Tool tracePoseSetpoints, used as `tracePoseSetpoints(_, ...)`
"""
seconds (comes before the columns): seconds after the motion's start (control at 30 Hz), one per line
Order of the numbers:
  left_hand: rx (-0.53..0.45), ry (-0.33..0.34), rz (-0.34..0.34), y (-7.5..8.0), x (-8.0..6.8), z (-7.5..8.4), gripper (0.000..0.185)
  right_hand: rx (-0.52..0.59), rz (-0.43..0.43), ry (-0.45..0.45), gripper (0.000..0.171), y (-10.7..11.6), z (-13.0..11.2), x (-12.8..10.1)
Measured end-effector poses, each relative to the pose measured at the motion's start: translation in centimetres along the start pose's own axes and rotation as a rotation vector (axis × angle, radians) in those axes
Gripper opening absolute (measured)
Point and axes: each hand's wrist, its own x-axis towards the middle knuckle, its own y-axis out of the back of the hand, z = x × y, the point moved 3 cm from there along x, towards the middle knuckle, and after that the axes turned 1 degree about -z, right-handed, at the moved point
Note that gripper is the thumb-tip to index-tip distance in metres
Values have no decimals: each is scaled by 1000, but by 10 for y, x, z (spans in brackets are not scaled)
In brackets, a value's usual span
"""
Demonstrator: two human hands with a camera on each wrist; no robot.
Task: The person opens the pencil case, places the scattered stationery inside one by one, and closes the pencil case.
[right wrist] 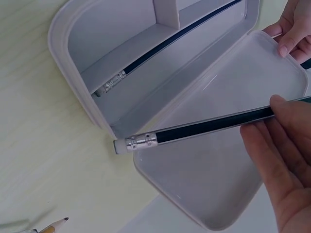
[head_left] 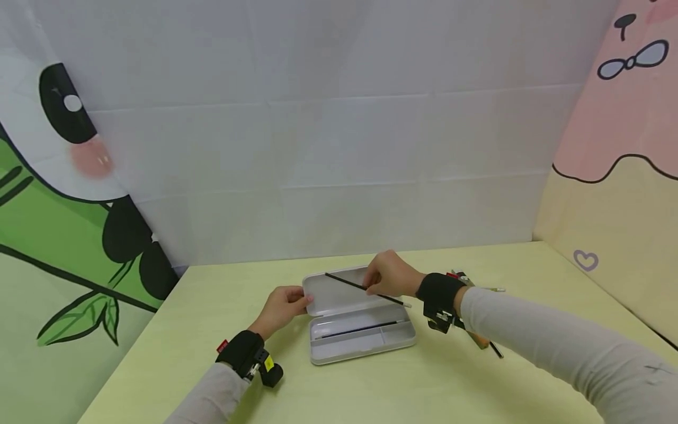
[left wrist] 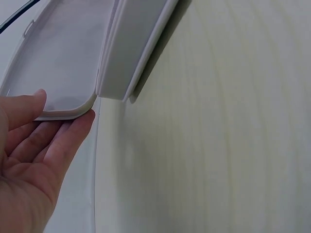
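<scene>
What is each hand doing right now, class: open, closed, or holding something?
Left hand: pinches the corner of the pencil case lid, holding it open.
Right hand: holds a black pencil over the lid.

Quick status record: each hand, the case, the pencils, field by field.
left hand: grips the corner of the lid
right hand: holds a black pencil above the lid, eraser end free
pencil case: white, open on the table
inside case: one black pencil lying in the long compartment
loose pencils: on the table under the right wrist, count unclear
</scene>
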Motion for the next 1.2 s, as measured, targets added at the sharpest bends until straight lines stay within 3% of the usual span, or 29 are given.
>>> tracePoseSetpoints(0.53, -6, -32, -7, 2, -3, 2, 29, 23, -26, 0, 6, -22, -2, 1)
tracePoseSetpoints(0.73, -5, -55, -16, 2, -4, 4, 31, -45, -46, 48, 7, -34, -1, -2)
tracePoseSetpoints(1.2, -19, -45, -16, 0, -2, -1, 29, -52, -126, 98, 6, -53, -4, -4)
